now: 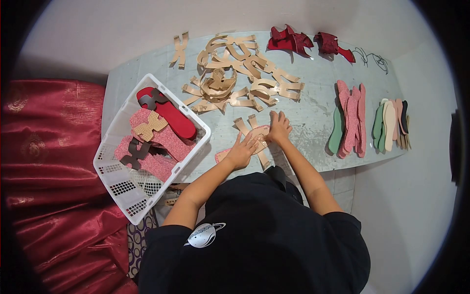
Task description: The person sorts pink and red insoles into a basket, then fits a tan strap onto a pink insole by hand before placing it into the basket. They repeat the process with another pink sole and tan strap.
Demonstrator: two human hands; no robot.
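On the table in front of me lies a pink shoe sole, set at a slant, with a tan cross-shaped strap across it. The strap's ends stick out past both sides of the sole. My left hand rests flat over the sole's middle, fingers stretched toward the strap. At the sole's far right end is my right hand, its fingers extended and apart. Both hands touch the work and partly cover it.
A white plastic basket with pink and red sandals stands left. Tan straps lie heaped behind my hands. Pink soles and smaller coloured soles lie right. Red pieces and black cord are at the back.
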